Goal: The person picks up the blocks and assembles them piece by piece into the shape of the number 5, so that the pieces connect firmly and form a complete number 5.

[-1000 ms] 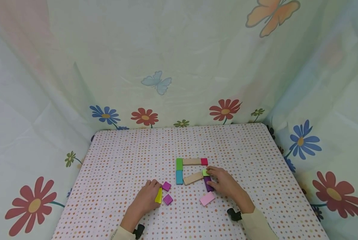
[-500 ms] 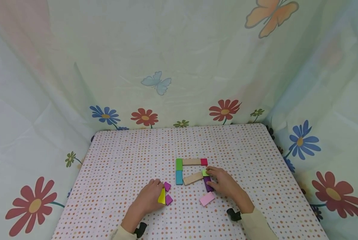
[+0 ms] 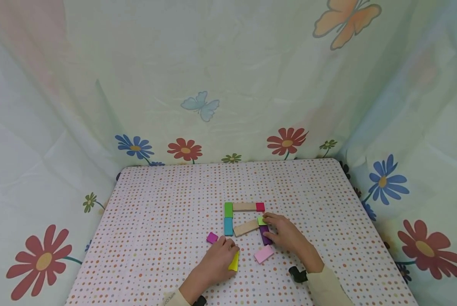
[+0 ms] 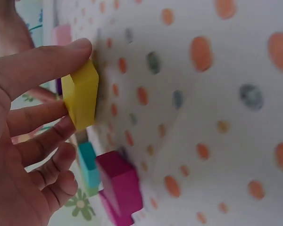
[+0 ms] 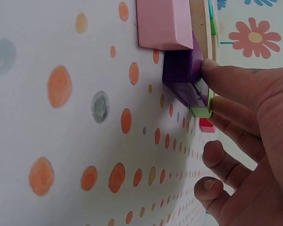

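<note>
My left hand (image 3: 217, 262) pinches a yellow block (image 3: 234, 261) between thumb and fingers, close above the table in the left wrist view. A magenta block (image 3: 212, 237) lies beyond it; a second, hidden by the hand in the head view, shows beside another magenta block (image 4: 120, 186) in the left wrist view. My right hand (image 3: 287, 233) rests its thumb on a purple block (image 3: 265, 236) and a finger on a light green block (image 3: 260, 221). The other fingers hang loosely. A pink block (image 3: 264, 254) lies just nearer than the purple one.
A green block (image 3: 228, 209), a blue block (image 3: 228, 226), a plain wooden plank (image 3: 245, 207), a slanted wooden plank (image 3: 246, 228) and a red block (image 3: 260, 207) lie in an angular outline on the dotted table (image 3: 155, 204). A printed curtain (image 3: 247, 72) surrounds the table.
My left hand has moved right with the yellow block, passing over the nearer magenta block, towards the pink block. The right hand has stayed where it was.
</note>
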Available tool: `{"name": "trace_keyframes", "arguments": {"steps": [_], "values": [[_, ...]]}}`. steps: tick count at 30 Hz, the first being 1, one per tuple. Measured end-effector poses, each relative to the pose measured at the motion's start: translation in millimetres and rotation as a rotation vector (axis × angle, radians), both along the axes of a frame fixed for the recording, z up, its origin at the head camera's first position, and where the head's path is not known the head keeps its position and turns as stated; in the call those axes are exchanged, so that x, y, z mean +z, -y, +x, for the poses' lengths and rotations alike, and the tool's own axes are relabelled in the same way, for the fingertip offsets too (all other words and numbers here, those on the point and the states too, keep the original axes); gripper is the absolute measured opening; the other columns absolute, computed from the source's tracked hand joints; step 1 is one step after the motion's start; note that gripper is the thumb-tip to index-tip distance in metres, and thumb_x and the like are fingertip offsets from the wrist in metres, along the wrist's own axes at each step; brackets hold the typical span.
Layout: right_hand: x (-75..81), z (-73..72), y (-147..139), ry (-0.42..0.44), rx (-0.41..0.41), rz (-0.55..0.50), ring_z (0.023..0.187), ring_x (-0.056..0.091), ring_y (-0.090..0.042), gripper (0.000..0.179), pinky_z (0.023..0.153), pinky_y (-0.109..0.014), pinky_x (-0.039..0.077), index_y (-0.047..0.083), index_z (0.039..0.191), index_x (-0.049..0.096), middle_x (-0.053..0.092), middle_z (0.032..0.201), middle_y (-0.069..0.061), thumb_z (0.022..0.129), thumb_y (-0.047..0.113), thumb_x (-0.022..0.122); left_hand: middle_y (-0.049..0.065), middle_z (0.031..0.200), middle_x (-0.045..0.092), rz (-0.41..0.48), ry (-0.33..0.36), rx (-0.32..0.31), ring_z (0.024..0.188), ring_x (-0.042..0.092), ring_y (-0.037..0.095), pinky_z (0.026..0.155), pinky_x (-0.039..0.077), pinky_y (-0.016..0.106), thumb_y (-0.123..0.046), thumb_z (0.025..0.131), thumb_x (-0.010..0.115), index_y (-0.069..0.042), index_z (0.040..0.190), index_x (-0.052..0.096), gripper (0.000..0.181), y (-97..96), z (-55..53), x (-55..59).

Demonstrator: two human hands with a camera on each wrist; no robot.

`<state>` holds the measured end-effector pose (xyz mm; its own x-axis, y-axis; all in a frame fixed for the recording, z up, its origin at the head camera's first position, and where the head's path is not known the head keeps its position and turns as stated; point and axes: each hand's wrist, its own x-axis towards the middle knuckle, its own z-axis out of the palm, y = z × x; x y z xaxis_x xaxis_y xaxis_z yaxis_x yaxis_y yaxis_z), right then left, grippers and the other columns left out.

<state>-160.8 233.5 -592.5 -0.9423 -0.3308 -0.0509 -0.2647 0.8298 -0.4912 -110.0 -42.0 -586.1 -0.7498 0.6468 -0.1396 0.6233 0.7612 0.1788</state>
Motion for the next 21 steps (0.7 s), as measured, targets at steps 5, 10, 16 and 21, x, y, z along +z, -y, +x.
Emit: {"name": "trace_keyframes", "arguments": {"steps": [5,10,16,21], "values": [[-1.7,-0.2,0,-0.003,-0.001,-0.004,0.142,0.057,-0.043,0.048,0.115,-0.059,0.048,0.0,0.139,0.067,0.059,0.154,-0.02,0.096,0.018,0.079,-0.004,0.135,0.061,0.028,-0.005,0.002,0.112,0.048,0.011,0.098,0.049,0.028,-0.052,0.086,0.085,-0.019,0.142,0.065,0.067,-1.2,3.7,-6.9],[-2.9,-0.7,-1,-0.012,-0.008,0.004,0.142,0.057,-0.042,0.048,0.115,-0.059,0.049,0.0,0.139,0.066,0.059,0.155,-0.019,0.096,0.017,0.079,-0.005,0.14,0.062,0.129,-0.035,-0.029,0.112,0.048,0.011,0.096,0.048,0.03,-0.049,0.099,0.072,-0.023,0.141,0.066,0.05,3.3,0.5,-7.0],[-4.5,-0.4,-1,-0.007,-0.018,0.011,0.142,0.057,-0.042,0.049,0.115,-0.059,0.048,0.0,0.14,0.066,0.058,0.155,-0.019,0.096,0.017,0.079,-0.012,0.141,0.069,0.175,-0.176,-0.179,0.105,0.051,0.01,0.083,0.043,0.019,-0.01,0.099,0.072,-0.029,0.132,0.075,0.038,8.9,-8.8,-7.7],[-5.5,-0.3,0,0.004,-0.018,0.01,0.144,0.055,-0.042,0.048,0.116,-0.058,0.047,0.0,0.14,0.066,0.058,0.156,-0.019,0.097,0.018,0.078,-0.016,0.141,0.07,0.117,-0.127,-0.216,0.103,0.049,0.009,0.08,0.036,0.017,-0.008,0.096,0.074,-0.033,0.129,0.076,0.042,10.9,-11.6,-7.0]]}}
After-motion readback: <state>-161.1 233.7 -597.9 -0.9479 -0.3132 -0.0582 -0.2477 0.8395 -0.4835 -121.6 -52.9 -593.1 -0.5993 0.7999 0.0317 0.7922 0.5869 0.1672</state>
